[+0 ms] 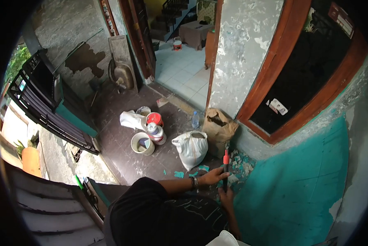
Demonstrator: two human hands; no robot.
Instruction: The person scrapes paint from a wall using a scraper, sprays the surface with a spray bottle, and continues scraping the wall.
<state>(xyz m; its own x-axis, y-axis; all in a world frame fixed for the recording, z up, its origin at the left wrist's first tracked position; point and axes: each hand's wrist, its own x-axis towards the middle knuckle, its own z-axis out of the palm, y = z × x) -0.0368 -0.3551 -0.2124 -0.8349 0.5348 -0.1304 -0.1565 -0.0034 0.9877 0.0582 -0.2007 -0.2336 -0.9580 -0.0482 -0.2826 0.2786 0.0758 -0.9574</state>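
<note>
A long tool (226, 159) with a black handle, a red section and a narrow tip points away from the body. My left hand (212, 176), with a bracelet or watch at the wrist, is closed around the black handle. Lower down, my right hand (225, 196) grips the handle's near end. Green and pale paint chips (242, 164) lie on the floor beside the tool. Just beyond its tip stands an open brown paper sack (218, 131). To the right is a wall with turquoise paint (290, 184) and bare grey patches.
A white sack (191, 149), a water bottle (195, 120), a white bucket (142, 144) and red-and-white paint cans (155, 119) stand on the dark tiles. A doorway opens onto a pale tiled floor (179, 74). Black metal railings (48, 110) are at left, a wood-framed window (286, 78) at right.
</note>
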